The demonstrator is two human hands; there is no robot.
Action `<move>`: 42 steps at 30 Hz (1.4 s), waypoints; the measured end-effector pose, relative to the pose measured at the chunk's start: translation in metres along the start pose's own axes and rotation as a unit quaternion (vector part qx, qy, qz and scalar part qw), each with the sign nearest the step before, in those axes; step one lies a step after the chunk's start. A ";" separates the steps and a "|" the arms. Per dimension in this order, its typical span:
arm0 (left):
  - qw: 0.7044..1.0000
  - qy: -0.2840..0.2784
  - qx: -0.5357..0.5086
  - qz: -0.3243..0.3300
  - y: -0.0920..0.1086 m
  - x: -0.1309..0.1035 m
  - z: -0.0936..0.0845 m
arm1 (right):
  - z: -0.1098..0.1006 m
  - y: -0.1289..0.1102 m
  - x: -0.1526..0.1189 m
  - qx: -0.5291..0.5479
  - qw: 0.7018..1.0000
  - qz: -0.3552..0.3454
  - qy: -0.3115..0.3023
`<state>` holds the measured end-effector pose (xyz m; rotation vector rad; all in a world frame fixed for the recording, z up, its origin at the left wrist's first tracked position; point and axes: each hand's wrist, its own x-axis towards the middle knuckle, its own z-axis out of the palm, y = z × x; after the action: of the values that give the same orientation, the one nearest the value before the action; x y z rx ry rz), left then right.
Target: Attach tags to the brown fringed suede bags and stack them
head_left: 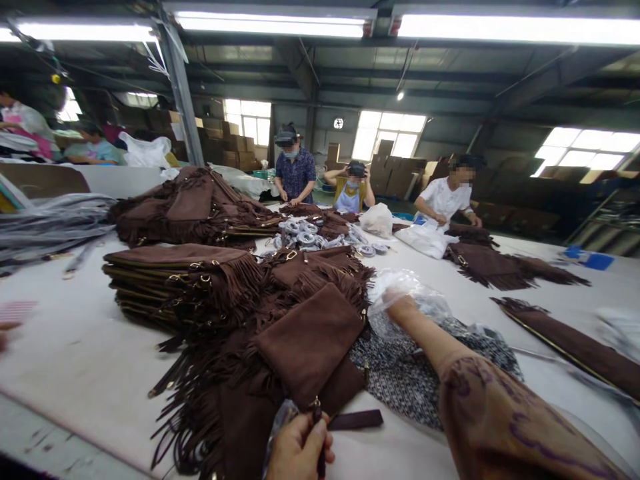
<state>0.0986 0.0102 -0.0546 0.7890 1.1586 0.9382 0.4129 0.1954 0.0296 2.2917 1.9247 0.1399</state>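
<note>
My left hand (299, 448) is closed around a dark brown strap (323, 460) just below a metal clasp. The clasp sits at the corner of a flat brown fringed pouch (313, 340), which lies over other pouches. A crumpled piece of clear plastic (283, 423) is beside the same hand. My right hand (400, 305) reaches out to clear plastic bags (425, 300); plastic partly covers it and its fingers are hidden. Under my right arm lies a black-and-white speckled cloth (395, 373). A loose brown strap end (357, 419) rests on the table.
Stacked brown pouches (170, 280) stand left, before a larger pile (185, 207). Coiled grey straps (300, 233) lie mid-table, with more grey straps (45, 227) far left. Several people work beyond the white table (75, 373). Another brown piece (575, 340) lies right. Blurred fingers (6, 333) show at the left edge.
</note>
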 end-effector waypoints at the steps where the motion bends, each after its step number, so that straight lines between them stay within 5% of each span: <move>1: 1.000 0.000 -0.002 0.000 0.001 -0.001 0.000 | -0.001 0.003 -0.001 -0.001 1.000 0.009 0.001; 7: 0.999 -0.042 0.006 -0.018 0.017 -0.008 0.000 | -0.025 0.021 -0.037 0.017 0.999 0.007 0.040; 12: 0.994 -0.089 -0.009 -0.060 0.028 -0.017 -0.001 | -0.029 0.006 -0.119 0.142 0.977 -0.078 0.136; 15: 0.989 -0.105 -0.060 -0.089 0.033 -0.021 0.001 | -0.012 -0.027 -0.176 0.443 0.867 -0.131 0.187; 18: 0.977 -0.139 -0.102 -0.128 0.040 -0.026 0.002 | 0.007 -0.066 -0.220 0.651 0.737 -0.111 0.146; 20: 0.959 -0.174 -0.136 -0.175 0.044 -0.029 0.003 | 0.017 -0.087 -0.237 0.707 0.689 -0.104 0.124; 23: 0.923 -0.232 -0.188 -0.242 0.048 -0.034 0.001 | 0.026 -0.105 -0.246 0.738 0.656 -0.111 0.113; 27: 0.898 -0.282 -0.237 -0.239 0.048 -0.043 -0.002 | 0.033 -0.110 -0.246 0.745 0.650 -0.108 0.098; 31: 0.912 -0.283 -0.231 -0.187 0.043 -0.049 -0.002 | 0.038 -0.113 -0.248 0.739 0.661 -0.098 0.087; 35: 0.946 -0.237 -0.175 -0.135 0.038 -0.051 0.002 | 0.043 -0.115 -0.252 0.733 0.667 -0.098 0.086; 42: 0.976 -0.156 -0.108 -0.105 0.029 -0.047 0.008 | 0.035 -0.090 -0.268 0.684 0.723 -0.081 0.056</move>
<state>0.0948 -0.0210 -0.0091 0.5990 0.8319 0.7186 0.2847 -0.0555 -0.0144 2.6495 2.7173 -1.7796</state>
